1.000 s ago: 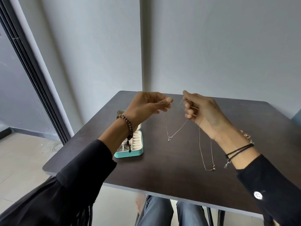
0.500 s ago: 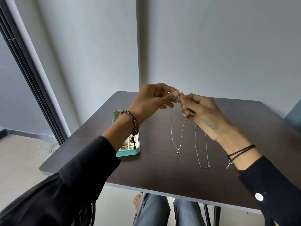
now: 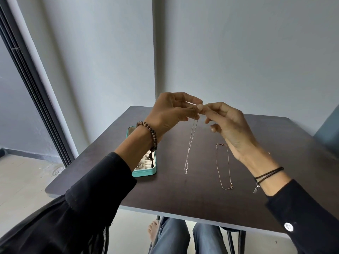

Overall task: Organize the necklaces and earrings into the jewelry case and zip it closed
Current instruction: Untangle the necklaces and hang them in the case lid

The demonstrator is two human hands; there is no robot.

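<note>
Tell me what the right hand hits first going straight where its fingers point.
The right hand points left, so likely the left hand first; both pinch the top of the hanging necklace, fingertips seemingly touching.

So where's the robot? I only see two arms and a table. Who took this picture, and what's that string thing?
There is no robot here: these are a person's own two hands. The picture comes from a camera worn on the person's head, looking forward and down, so you see what they see. The left hand and the right hand meet above a dark table. Both pinch the top of a thin silver necklace, which hangs down with a tiny pendant at its bottom. A rose-gold necklace seems to lie flat on the table by the right wrist. On the left sits an open teal jewelry case, partly hidden behind the left wrist, with small jewelry inside.
</note>
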